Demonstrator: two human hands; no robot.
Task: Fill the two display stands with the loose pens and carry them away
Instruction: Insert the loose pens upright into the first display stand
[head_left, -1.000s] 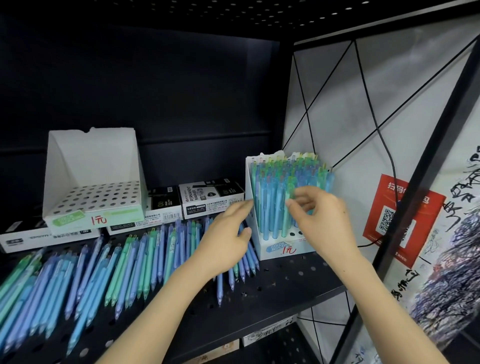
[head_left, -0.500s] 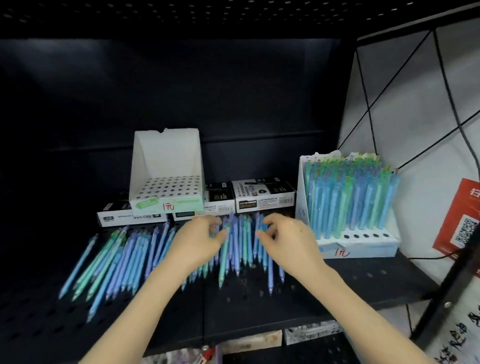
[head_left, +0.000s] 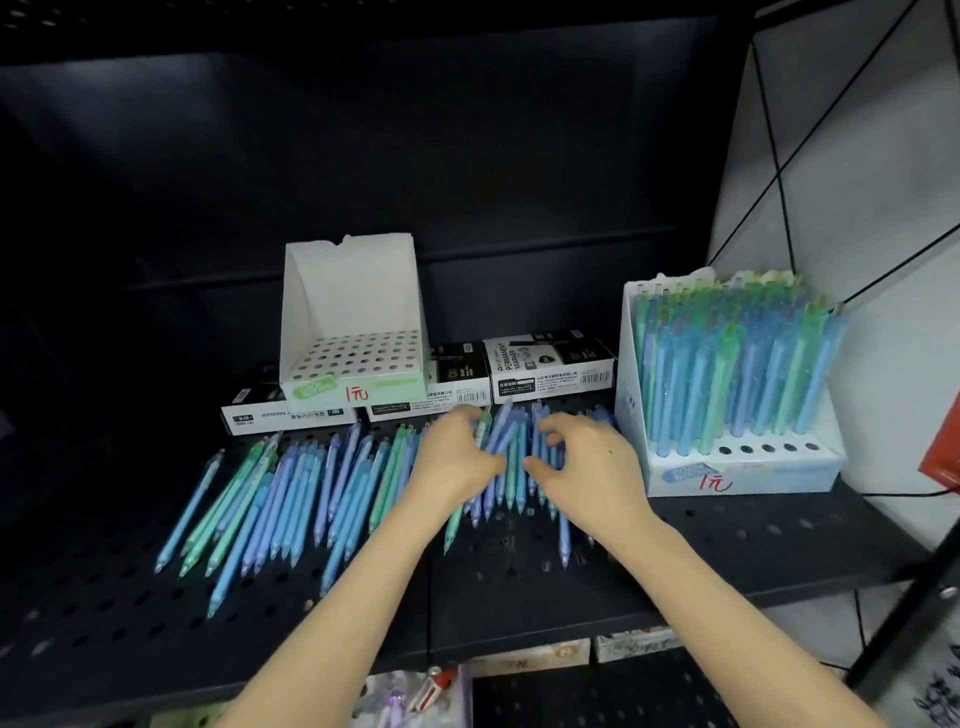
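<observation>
- While both your hands are down among them, the pens (head_left: 311, 499) lie loose in a long row on the shelf (head_left: 727, 551). They are blue and green, with their tips toward you.
- Your left hand (head_left: 452, 462) is near the middle of the row. Its fingers curl round a few pens close to their far ends.
- Your right hand (head_left: 587, 467) is just beside it. Its fingers are bent like a claw over the pens, with the thumb apart from them. You cannot tell if it holds any.
- Your two hands are near each other but not touching, and some pens lie between them.
- The full stand (head_left: 743, 475) sits at the right end of the row. It is packed with upright pens, and only its front line of holes is bare.
- The empty stand (head_left: 353, 291) sits behind the row, on top of flat boxes (head_left: 550, 369) at the back of the shelf.
- Both stands have a red price mark on the front.
- A white wall (head_left: 857, 234) is to the right, with a red sign (head_left: 943, 457) at the edge.
</observation>
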